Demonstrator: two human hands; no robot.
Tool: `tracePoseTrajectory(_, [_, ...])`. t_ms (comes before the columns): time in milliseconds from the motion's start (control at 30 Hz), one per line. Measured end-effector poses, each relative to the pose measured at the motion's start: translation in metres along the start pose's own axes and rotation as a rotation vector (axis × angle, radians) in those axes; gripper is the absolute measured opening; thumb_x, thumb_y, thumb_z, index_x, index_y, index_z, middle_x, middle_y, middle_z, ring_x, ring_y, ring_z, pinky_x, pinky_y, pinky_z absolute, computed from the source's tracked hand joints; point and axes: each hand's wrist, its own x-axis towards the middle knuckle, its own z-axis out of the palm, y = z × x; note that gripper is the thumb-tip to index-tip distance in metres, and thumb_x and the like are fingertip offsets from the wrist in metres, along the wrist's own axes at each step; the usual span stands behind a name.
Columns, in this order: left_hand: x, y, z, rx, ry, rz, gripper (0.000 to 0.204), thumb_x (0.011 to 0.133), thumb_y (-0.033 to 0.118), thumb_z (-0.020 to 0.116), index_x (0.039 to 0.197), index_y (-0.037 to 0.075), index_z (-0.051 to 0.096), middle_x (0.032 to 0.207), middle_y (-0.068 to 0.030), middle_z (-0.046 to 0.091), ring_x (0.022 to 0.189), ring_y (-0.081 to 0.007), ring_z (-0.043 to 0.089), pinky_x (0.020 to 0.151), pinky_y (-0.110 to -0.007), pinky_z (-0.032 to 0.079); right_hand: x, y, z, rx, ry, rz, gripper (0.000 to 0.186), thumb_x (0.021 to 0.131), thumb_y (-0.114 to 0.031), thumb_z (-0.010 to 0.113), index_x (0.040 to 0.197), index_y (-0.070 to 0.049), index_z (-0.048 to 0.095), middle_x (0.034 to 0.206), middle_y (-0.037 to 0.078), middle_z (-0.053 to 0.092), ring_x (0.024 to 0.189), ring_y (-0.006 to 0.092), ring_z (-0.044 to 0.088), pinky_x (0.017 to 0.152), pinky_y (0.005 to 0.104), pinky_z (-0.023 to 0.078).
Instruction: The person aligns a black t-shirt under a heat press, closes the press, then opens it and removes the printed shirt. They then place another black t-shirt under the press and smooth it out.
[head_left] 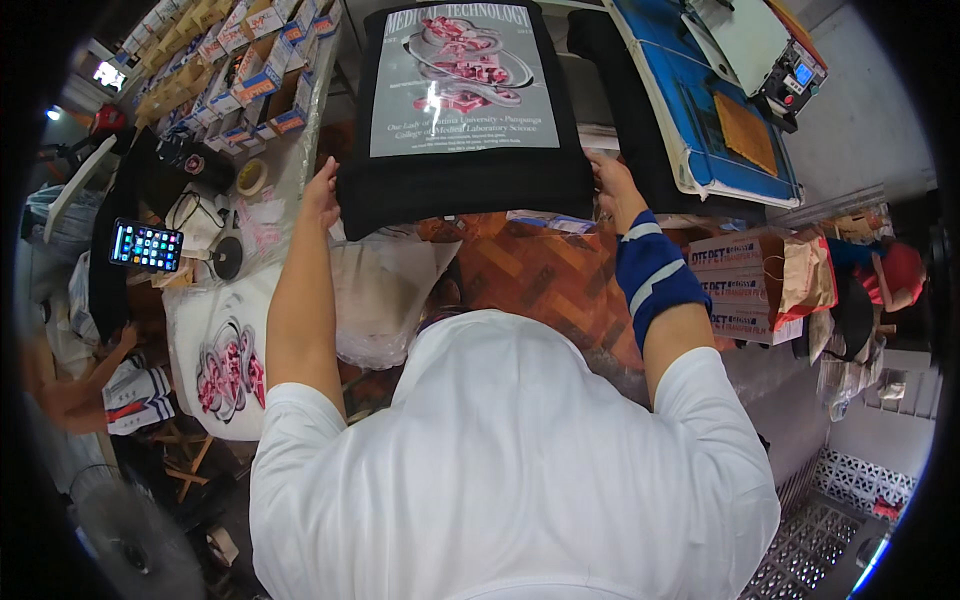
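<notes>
A black shirt (460, 185) lies spread in front of me, its near part hanging down toward me. On it sits a glossy film sheet (400, 100) with a grey ground, white lettering and a pink and red design. My left hand (323, 196) grips the shirt's left edge near the front corner. At the opposite edge, my right hand (613, 187) has its fingers closed on the black cloth. Both arms reach forward, and a blue band with white stripes wraps my right forearm. What lies under the shirt is hidden.
More black cloth (655, 140) lies right of the shirt, beside a blue-topped press (690, 110) with a control box (795, 75). Left are a plastic-covered table with small boxes (270, 70), a tape roll (251, 177), a phone (146, 246) and a white printed shirt (215, 350). Other people are at both sides.
</notes>
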Motion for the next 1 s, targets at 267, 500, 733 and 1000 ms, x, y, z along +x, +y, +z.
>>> tracePoseTrajectory(267, [0.017, 0.018, -0.030, 0.074, -0.107, 0.039, 0.035, 0.102, 0.029, 0.059, 0.130, 0.008, 0.060, 0.122, -0.0077, 0.069, 0.110, -0.0210, 0.065, 0.100, -0.039, 0.048, -0.005, -0.016, -0.002, 0.119, 0.003, -0.010, 0.032, 0.095, -0.020, 0.069, 0.117, 0.003, 0.065, 0.112, 0.017, 0.071, 0.100, 0.0308, 0.068, 0.094, 0.0444, 0.054])
tracePoseTrajectory(500, [0.003, 0.022, -0.050, 0.111, -0.226, 0.106, 0.030, 0.098, 0.017, 0.062, 0.127, 0.009, 0.060, 0.112, -0.0029, 0.070, 0.098, -0.0149, 0.066, 0.085, -0.035, 0.052, 0.003, -0.007, -0.009, 0.193, -0.076, -0.139, 0.024, 0.095, -0.011, 0.066, 0.115, 0.001, 0.063, 0.112, 0.017, 0.069, 0.101, 0.0286, 0.066, 0.095, 0.0425, 0.053])
tracePoseTrajectory(733, [0.022, 0.027, -0.032, -0.039, -0.187, 0.008, 0.028, 0.097, 0.025, 0.064, 0.122, 0.015, 0.060, 0.106, -0.0006, 0.069, 0.090, -0.0128, 0.063, 0.081, -0.034, 0.049, 0.038, -0.005, -0.032, 0.237, -0.052, -0.021, 0.032, 0.090, -0.017, 0.053, 0.115, 0.001, 0.060, 0.107, 0.014, 0.066, 0.100, 0.0319, 0.066, 0.097, 0.0442, 0.053])
tracePoseTrajectory(1000, [0.058, 0.039, -0.011, -0.019, -0.132, -0.132, 0.043, 0.101, 0.035, 0.061, 0.133, 0.008, 0.054, 0.114, -0.0080, 0.068, 0.105, -0.0210, 0.065, 0.092, -0.043, 0.052, 0.011, -0.051, 0.027, 0.055, 0.108, 0.165, 0.034, 0.098, -0.024, 0.064, 0.122, 0.001, 0.064, 0.121, 0.017, 0.068, 0.108, 0.0315, 0.066, 0.101, 0.0451, 0.052])
